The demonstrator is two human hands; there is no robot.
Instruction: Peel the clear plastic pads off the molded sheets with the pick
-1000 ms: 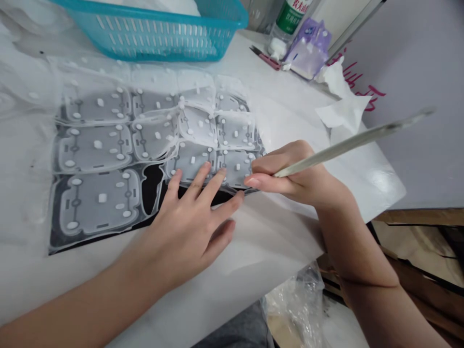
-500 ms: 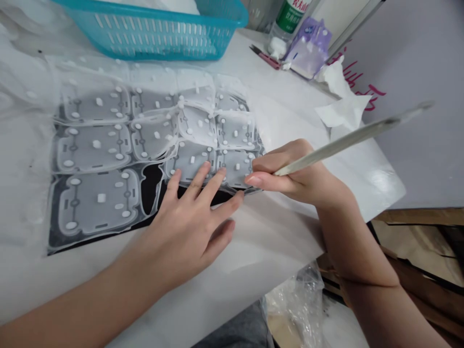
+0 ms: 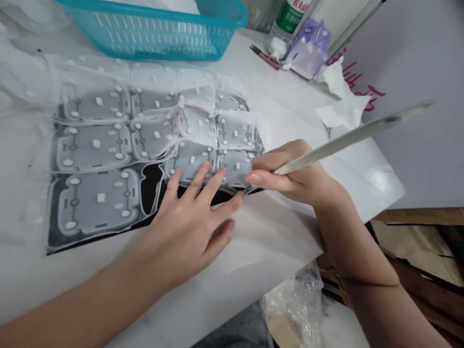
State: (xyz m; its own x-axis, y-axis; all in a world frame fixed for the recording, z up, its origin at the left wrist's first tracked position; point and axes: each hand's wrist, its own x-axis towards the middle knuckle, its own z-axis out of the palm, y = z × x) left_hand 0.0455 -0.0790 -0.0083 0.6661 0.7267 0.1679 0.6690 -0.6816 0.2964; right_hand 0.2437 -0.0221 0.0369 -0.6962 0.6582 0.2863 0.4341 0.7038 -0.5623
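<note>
My left hand (image 3: 192,215) lies with fingers spread, its fingertips on the lower edge of a sheet of grey translucent panels (image 3: 99,200). White dots and small slots mark each panel. Black backing (image 3: 150,188) shows between and below some of them. At the sheet's lower right corner, my right hand (image 3: 290,174) is closed around a long, slim, pale tool (image 3: 348,140). The tool slants up to the right, and its lower end is hidden by my fingers, so its kind cannot be made out.
A teal plastic basket (image 3: 163,36) stands behind the sheet on the white table (image 3: 253,251). Toward the back right are a bottle with a green label (image 3: 290,17), small pink-handled snips (image 3: 266,58), a purple packet (image 3: 310,46) and torn white paper (image 3: 340,111). Clear plastic (image 3: 300,299) hangs below the table edge.
Almost nothing differs. Both hands keep their places and holds; my right wrist has shifted very slightly to the left.
</note>
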